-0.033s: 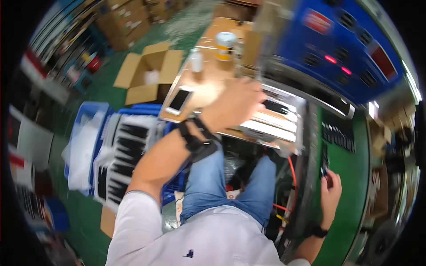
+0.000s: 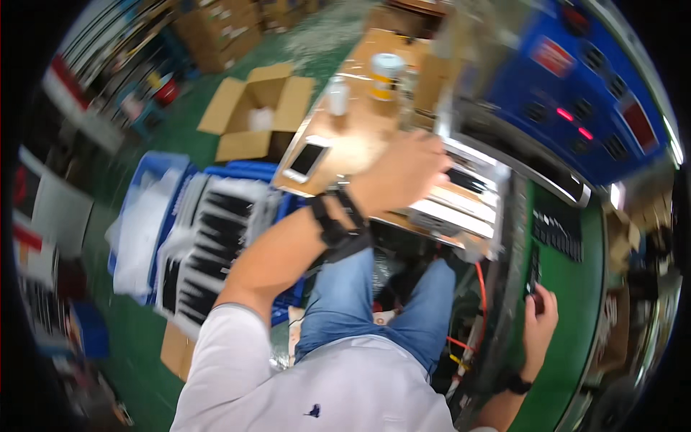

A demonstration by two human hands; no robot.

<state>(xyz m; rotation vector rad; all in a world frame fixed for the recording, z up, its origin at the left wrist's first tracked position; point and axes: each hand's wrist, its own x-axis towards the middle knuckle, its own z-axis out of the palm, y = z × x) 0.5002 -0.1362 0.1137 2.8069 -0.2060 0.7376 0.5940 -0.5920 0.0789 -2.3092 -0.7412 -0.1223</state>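
Note:
My left hand (image 2: 403,176) reaches forward over a white tray of black parts (image 2: 468,205) at the near edge of a wooden bench (image 2: 360,137). Its fingers curl down onto the tray, and blur hides whether they hold anything. A black strap (image 2: 338,225) wraps that wrist. My right hand (image 2: 541,311) is low on the right, over a green conveyor belt (image 2: 576,302), with its fingers pinched on a small dark part. More black parts (image 2: 558,230) lie in rows on the belt just beyond that hand.
A phone (image 2: 306,160), a small bottle (image 2: 337,95) and a lidded cup (image 2: 386,72) stand on the bench. A blue machine (image 2: 576,86) with red lights rises behind. Blue crates with trays of black parts (image 2: 209,237) and an open cardboard box (image 2: 255,111) sit on the green floor at left.

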